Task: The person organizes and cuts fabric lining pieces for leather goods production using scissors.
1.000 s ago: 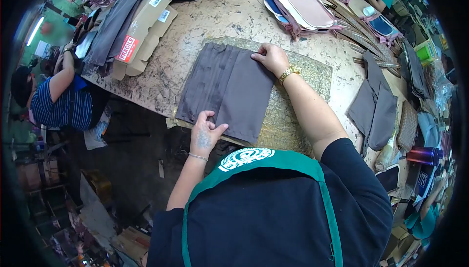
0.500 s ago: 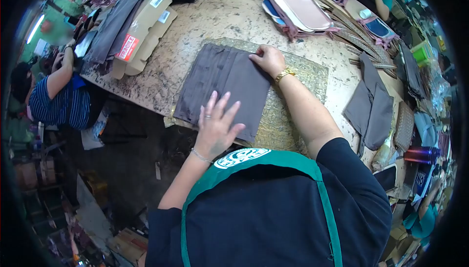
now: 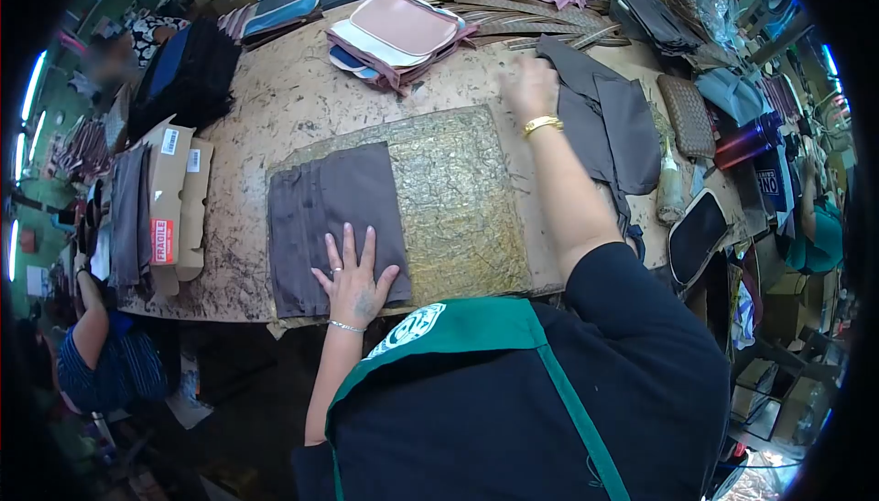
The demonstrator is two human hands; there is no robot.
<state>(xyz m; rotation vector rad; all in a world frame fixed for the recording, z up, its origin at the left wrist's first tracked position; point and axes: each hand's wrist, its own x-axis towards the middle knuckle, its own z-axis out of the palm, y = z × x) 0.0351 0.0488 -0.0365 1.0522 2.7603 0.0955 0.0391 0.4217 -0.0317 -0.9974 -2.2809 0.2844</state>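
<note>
Five spread fingers [image 3: 350,251] on cloth [image 3: 346,191]

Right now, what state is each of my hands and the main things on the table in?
Left hand, flat, fingers spread
Right hand, blurred, grip unclear
Grey cloth, lying flat
Mat, partly covered
Loose grey pieces, overlapping
Pink and white panels, stacked
Cardboard box, labelled fragile

Scuffed worktable [image 3: 284,89] under crinkled golden mat [image 3: 458,199], cardboard box [image 3: 189,212], grey fabric [image 3: 630,130].
</note>
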